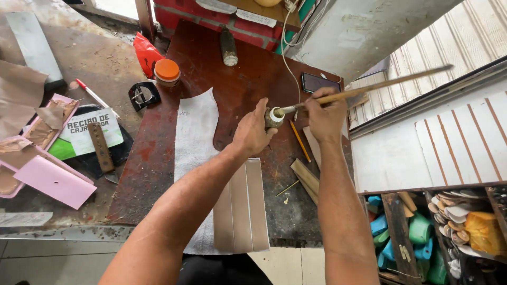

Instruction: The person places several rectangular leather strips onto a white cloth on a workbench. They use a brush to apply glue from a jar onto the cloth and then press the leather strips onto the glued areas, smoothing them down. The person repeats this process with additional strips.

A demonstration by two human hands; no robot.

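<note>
Above the middle of the tabletop point(158, 174), a small glue pot point(273, 118) is clamped in the left hand point(252, 132) while a long-handled brush point(364, 88), pinched in the right hand's point(326, 117) fingers, should be dipped shallowly and wiped against the rim.

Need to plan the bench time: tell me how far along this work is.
Done: pale strips lie cut, side by side on the workbench. In hand: left hand grips a small pot; right hand dips a long stick into it. Left: the strips show no visible coating yet.
</note>
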